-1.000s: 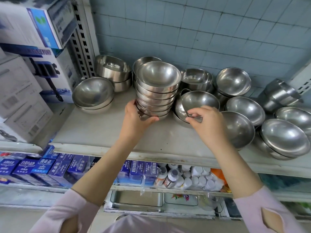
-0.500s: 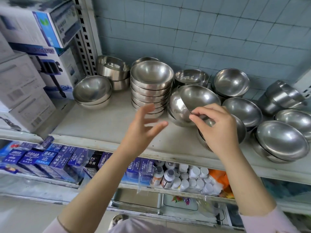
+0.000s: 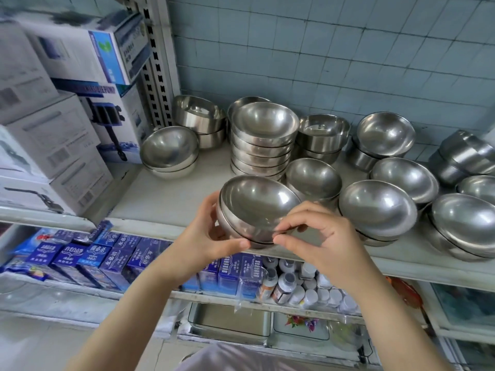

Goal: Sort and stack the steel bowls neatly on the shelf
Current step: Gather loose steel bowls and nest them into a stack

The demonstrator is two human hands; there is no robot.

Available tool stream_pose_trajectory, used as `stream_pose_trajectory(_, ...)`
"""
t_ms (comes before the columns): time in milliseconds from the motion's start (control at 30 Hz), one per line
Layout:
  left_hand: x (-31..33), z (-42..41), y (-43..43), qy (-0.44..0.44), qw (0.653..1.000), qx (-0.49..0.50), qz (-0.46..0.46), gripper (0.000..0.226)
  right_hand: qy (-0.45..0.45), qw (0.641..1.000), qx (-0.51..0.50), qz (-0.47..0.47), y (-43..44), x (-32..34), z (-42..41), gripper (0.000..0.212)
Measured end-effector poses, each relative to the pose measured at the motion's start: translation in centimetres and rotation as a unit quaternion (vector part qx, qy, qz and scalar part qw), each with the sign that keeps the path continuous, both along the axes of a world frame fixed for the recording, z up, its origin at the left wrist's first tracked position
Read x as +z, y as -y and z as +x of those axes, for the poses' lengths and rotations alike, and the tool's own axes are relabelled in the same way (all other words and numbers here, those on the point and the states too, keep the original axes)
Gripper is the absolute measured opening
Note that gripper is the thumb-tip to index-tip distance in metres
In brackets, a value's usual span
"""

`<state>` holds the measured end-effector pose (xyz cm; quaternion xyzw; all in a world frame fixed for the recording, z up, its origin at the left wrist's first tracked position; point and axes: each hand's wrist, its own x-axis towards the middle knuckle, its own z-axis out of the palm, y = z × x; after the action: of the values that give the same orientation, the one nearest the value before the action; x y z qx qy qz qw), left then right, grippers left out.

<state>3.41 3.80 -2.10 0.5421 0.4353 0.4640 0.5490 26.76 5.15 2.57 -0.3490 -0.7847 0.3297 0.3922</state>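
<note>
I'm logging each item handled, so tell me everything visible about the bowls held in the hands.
The held bowls look like two nested round steel bowls, shiny and empty, tilted toward the camera above the shelf's front edge. The left hand cups their left side; the right hand pinches the near rim.
</note>
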Motion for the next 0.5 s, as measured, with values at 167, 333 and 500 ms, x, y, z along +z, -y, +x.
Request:
stream_pose_trajectory(167,-0.2,-5.4,-0.6,-0.117,0.991,0.050,0.036,0.106,-0.021,0.999,-0.003,-0.025,-0.8,-1.0,-4.5,0.017)
stream_pose_trajectory(333,-0.5,-9.1,-1.7,-0.227,0.971,0.065,0.042,0.112,0.003,0.999,-0.042,0.013,-1.6,-3.1,-8.1,0.018)
stream_pose_trajectory(500,-0.9,-10.4,-2.9,-0.361,0.929,0.063,0.061,0.113,0.026,0.995,-0.091,0.027,-2.1,-4.9,-10.3,0.007)
